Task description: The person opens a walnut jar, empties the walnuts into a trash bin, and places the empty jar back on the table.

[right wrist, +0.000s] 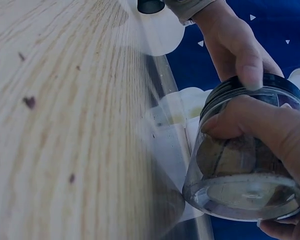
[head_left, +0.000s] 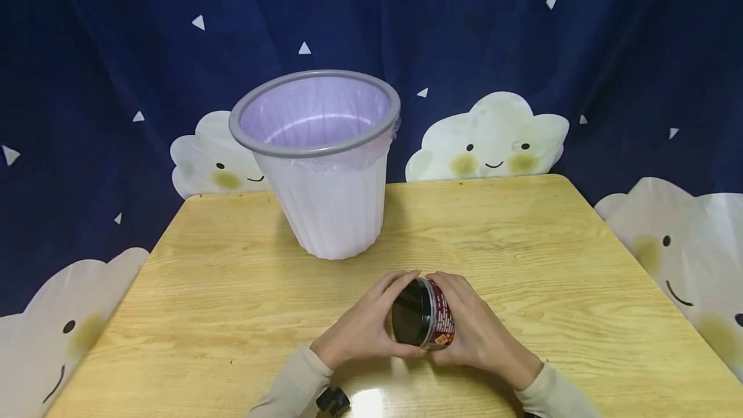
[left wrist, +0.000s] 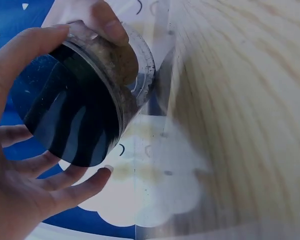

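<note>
Both hands hold a clear jar with a black lid and a dark red label, tipped on its side close over the table. My left hand has its thumb and fingers around the lid. Around the jar's body curls my right hand, its thumb lying across the side in the right wrist view. Some brownish contents show through the clear wall, while the base looks bare. The lid sits on the jar's mouth, and the left fingers spread beside its rim in the left wrist view.
A white waste bin with a grey rim and a thin lilac-looking liner stands upright beyond the hands, left of centre. Small dark specks lie on the wooden table. A dark blue curtain with cloud faces surrounds the table's back and sides.
</note>
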The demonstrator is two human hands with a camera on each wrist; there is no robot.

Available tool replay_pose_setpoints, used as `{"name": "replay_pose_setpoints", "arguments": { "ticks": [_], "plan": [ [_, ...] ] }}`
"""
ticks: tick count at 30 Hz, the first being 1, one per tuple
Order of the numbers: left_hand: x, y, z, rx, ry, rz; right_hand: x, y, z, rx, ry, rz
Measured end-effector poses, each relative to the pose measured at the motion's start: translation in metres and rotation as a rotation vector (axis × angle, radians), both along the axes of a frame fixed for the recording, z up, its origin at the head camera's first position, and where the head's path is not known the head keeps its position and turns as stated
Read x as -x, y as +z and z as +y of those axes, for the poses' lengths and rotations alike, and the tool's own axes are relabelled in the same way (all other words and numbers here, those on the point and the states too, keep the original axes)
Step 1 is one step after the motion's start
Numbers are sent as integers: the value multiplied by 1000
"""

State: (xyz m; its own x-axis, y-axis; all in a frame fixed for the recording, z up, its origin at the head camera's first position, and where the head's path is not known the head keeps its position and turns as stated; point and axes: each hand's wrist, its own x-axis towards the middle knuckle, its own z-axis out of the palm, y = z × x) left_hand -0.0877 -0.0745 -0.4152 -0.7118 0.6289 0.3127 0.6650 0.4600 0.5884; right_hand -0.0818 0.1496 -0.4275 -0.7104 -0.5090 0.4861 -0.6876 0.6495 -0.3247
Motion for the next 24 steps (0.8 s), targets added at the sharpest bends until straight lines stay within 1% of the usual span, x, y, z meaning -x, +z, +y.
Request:
{"name": "replay_pose_setpoints", "arguments": {
  "ticks": [1, 3, 6, 8, 10, 15, 21, 24],
  "plan": [
    [0, 0, 0, -1, 10, 0, 0, 0, 0, 1, -1, 6],
    [0, -1, 0, -8, 7, 7, 0, -1, -1, 8, 3, 18],
    [0, -2, 0, -7, -24, 43, 0, -1, -1, 18, 13, 23],
    [0, -1, -1, -10, -40, 55, 1, 0, -1, 19, 13, 17],
    [0, -1, 0, -9, -37, 46, 1, 0, -1, 12, 8, 7],
    [-1, 1, 1, 10, -17, -1, -2, 0, -1, -9, -13, -5],
    [-1, 3, 0, 25, -47, 16, -1, 0, -3, -9, -10, 21],
    [-1, 5, -3, 17, -24, -9, -1, 1, -6, -10, -10, 25]
  ]
}}
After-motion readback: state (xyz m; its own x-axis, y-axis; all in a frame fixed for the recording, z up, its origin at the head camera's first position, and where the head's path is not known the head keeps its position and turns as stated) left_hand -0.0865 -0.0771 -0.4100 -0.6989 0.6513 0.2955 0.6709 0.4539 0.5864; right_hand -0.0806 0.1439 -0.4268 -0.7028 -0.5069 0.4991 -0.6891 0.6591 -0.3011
